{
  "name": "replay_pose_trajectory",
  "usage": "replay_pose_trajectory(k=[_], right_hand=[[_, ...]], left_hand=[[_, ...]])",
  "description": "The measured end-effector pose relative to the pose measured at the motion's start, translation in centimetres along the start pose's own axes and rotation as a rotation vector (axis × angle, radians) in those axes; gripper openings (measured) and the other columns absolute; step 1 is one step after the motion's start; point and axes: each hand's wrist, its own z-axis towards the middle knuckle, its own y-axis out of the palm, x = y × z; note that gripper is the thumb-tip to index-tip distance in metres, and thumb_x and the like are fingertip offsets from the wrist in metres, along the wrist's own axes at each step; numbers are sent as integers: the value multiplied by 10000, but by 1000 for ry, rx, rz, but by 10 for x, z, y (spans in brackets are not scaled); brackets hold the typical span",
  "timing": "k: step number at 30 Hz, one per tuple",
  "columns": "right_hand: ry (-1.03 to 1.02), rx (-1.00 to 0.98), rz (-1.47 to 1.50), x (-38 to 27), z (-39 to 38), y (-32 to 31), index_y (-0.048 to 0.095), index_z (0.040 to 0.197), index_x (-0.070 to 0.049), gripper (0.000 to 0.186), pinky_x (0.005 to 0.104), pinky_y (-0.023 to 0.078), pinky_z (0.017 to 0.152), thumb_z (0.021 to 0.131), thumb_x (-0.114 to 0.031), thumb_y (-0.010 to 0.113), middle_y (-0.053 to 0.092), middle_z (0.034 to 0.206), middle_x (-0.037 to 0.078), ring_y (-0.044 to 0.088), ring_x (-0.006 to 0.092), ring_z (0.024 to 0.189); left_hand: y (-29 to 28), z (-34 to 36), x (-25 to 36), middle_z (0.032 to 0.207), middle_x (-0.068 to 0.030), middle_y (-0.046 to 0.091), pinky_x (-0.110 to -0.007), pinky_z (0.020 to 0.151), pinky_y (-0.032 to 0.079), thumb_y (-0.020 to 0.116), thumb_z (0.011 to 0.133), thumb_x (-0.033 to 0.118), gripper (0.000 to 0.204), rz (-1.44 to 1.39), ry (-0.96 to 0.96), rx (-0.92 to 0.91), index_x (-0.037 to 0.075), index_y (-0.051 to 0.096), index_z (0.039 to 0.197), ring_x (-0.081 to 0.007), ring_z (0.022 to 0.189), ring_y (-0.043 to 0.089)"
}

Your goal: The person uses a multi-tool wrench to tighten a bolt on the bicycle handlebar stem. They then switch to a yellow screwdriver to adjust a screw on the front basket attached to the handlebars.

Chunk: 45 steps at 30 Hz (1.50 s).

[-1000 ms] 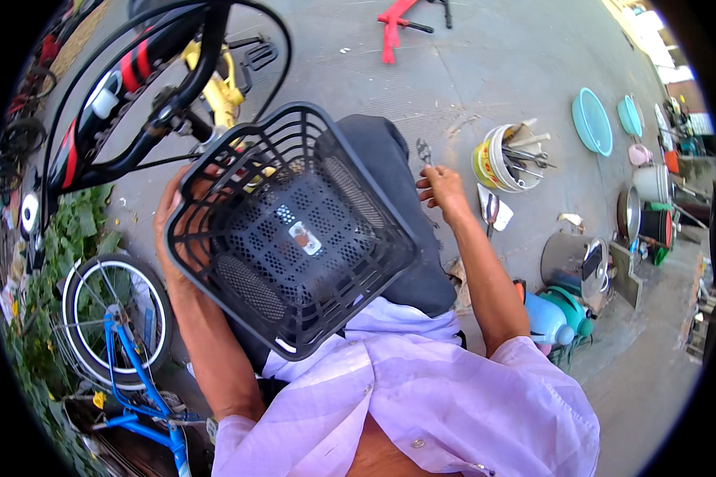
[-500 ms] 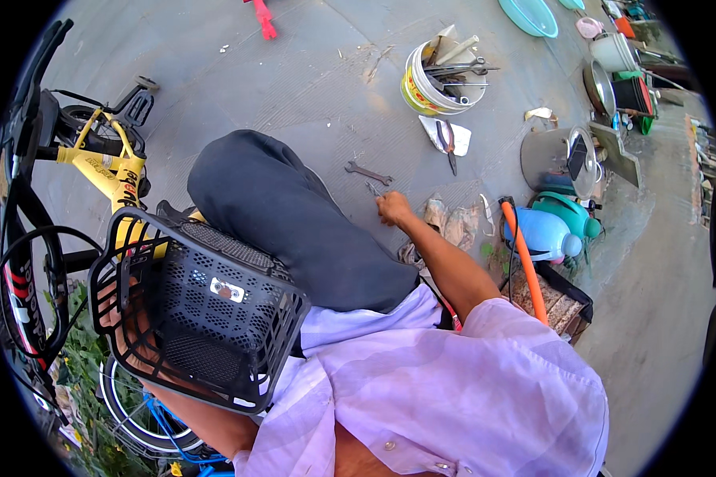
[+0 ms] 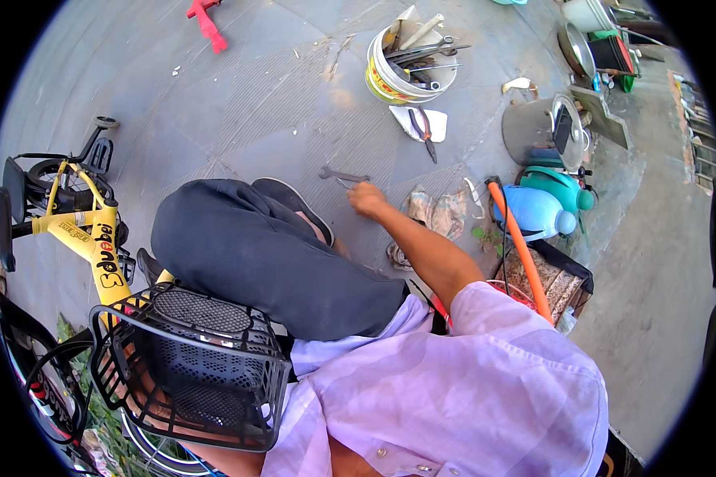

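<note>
My right hand [image 3: 366,200] is closed low over the paved ground, and a thin silvery metal tool sticks out past its fingers; its exact kind is too small to make out. Just beyond the fingertips lies a dark open-ended wrench [image 3: 344,174]. At lower left, a black plastic bicycle basket [image 3: 207,362] leans against my lap. My left arm passes behind and under it; parts of my left hand [image 3: 139,374] show through the slats, its fingers mostly hidden.
A bucket of tools [image 3: 412,79] stands ahead, with pliers [image 3: 424,135] on white paper nearby. Right are work gloves [image 3: 437,213], an orange-handled pump [image 3: 521,250], blue jug [image 3: 531,213] and metal pot [image 3: 533,131]. A yellow child's bike [image 3: 95,242] stands left.
The view has shifted, so the ground things sit further left and higher. The basket has tipped and sits lower. My right hand stays near the wrench, the silvery tool closer to it.
</note>
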Motion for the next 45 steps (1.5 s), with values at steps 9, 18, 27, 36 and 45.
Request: replay_pose_trajectory(k=[9,18,27,36,45], right_hand=[[113,-38,187,-61,1,-49,673,1010,-16,374,458,486,840,928,-342,510,651,979,214,629,364,942],[27,212,186,-46,6,-92,679,1051,-39,314,455,507,833,865,-283,615,683,958,201,660,375,916],[-389,1216,-136,-60,8,-258,663,932,-24,218,470,492,823,808,-202,674,664,880,157,614,363,895],[-9,644,-218,-28,64,-276,732,912,-16,276,460,509,836,794,-258,674,699,930,224,676,373,929],[-254,545,-390,-14,24,-240,709,868,-31,270,485,514,705,845,-296,659,674,777,222,669,385,764]], left_hand=[[137,37,-43,1064,-186,660,-373,894,515,654,880,262,382,172,-96,-377,-45,630,1107,-274,969,654],[302,66,-103,1055,-183,661,-370,887,515,657,877,260,377,289,-118,-644,-43,631,1100,-271,961,654],[313,74,-115,1047,-180,661,-366,881,514,660,873,259,372,325,-105,-570,-41,633,1092,-268,953,654],[297,66,-112,1039,-176,662,-362,875,514,663,870,257,368,324,-129,-592,-40,635,1085,-265,945,654],[302,66,-117,1031,-173,663,-359,868,514,667,866,255,363,321,-137,-604,-38,637,1078,-262,936,654]])
